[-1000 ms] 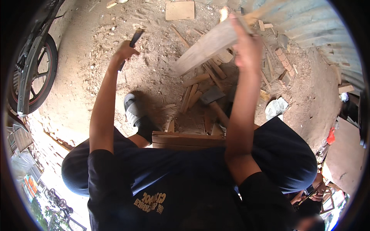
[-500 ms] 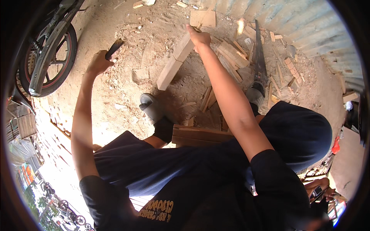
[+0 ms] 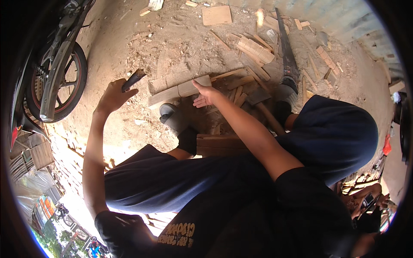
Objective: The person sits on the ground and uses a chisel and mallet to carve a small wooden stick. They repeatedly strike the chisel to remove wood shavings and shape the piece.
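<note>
My left hand (image 3: 114,98) is closed around a short, dark, bar-like tool (image 3: 135,80) with a worn brownish end. I cannot make out its exact kind. Beside my left foot a squared wooden beam (image 3: 165,95) lies on the dirt, with a dark line across its middle. Over the beam's right end is my right hand (image 3: 204,95), fingers spread and nothing held. Its thumb overlaps the wood in view; whether it touches is unclear. Right of that hand lies a hammer-like tool (image 3: 258,96) with a dark head and a wooden handle, partly behind my forearm.
A handsaw (image 3: 287,51) lies by my right foot. Wood offcuts (image 3: 256,50) and strips litter the ground ahead. A wooden block (image 3: 219,144) is between my legs. A motorcycle wheel (image 3: 64,81) stands at left, a corrugated metal wall (image 3: 361,30) at far right. Another person's hands (image 3: 372,200) show lower right.
The beam, earlier slanting away with its far end in my right hand, now lies more crosswise and nearer. My right hand has let go and drawn back. My left hand keeps its tool.
</note>
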A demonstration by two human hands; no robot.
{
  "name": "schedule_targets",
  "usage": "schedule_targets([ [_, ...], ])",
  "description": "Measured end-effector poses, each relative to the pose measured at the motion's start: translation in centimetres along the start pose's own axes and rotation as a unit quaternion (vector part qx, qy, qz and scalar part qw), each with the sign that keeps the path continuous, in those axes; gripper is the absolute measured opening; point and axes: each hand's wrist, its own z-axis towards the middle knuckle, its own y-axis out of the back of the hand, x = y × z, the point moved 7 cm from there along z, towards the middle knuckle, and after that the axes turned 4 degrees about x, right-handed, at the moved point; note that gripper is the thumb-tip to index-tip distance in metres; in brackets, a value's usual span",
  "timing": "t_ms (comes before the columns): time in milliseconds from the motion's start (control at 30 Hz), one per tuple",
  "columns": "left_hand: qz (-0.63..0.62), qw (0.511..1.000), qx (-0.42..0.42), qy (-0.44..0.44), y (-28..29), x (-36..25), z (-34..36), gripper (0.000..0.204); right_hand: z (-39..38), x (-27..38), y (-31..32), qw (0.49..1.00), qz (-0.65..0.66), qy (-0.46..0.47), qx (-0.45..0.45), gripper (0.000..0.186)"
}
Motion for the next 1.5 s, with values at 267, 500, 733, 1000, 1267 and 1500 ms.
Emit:
schedule_targets([
  [267,-0.009,0.995,-0.065,-0.072,3.0,-7.3,-0.1,0.045,-10.2,5.5,6.3,0.898,-0.433,-0.031,-0.072,0.051],
  [500,-0.057,0.991,0.016,-0.116,4.8,-15.8,1.6,0.04,-16.4,3.4,15.4,0.706,-0.669,-0.121,-0.198,0.044],
  [733,-0.122,0.958,0.014,-0.261,5.2,-23.7,6.5,0.026,-16.1,0.3,17.6,0.701,-0.659,-0.209,-0.175,0.081],
  [1000,-0.527,0.836,-0.008,-0.156,-4.9,-22.1,15.6,0.036,-17.1,-4.2,21.6,0.885,-0.409,-0.177,-0.137,0.038],
  [1267,-0.196,0.978,0.057,-0.04,-13.5,-16.2,19.1,0.043,-16.7,-7.1,20.3,0.971,-0.094,-0.218,-0.019,0.019],
  [1500,-0.036,0.977,0.186,-0.099,-20.7,-10.5,18.6,0.053,-16.8,-6.5,20.2,0.968,-0.138,-0.207,-0.041,0.015],
])
